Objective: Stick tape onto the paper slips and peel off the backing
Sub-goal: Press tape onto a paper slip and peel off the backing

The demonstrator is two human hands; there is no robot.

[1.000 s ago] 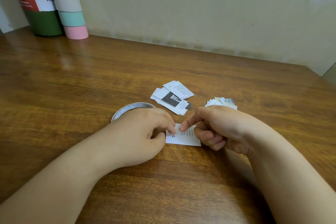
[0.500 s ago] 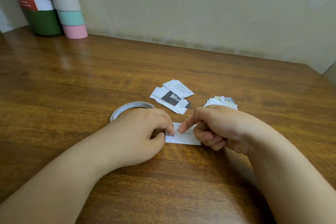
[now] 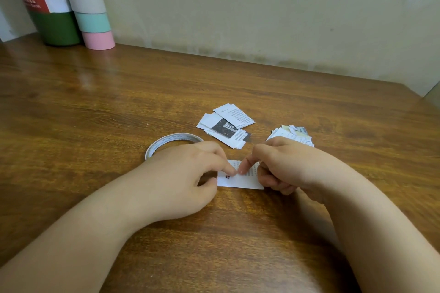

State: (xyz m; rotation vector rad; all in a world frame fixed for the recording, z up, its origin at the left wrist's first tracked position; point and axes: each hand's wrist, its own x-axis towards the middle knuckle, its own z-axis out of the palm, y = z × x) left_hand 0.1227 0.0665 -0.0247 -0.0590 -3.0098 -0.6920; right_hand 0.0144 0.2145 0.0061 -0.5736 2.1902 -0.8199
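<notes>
Bare worktop (image 3: 95, 107) left open on the left and near side, far-left corner blocked by a green cylinder (image 3: 51, 14) and striped tube (image 3: 91, 7), tape roll (image 3: 166, 141) and two piles of paper slips (image 3: 226, 126) (image 3: 291, 133) lying mid-worktop, wall (image 3: 262, 7) closing the back.

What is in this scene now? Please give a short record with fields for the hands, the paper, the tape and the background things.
left hand: index fingertip presses paper slip
right hand: index fingertip presses the same slip
tape roll: flat on wooden table, behind left hand
slip piles: two, loose pile, stacked pile
background: green canister, pastel striped tube
</notes>
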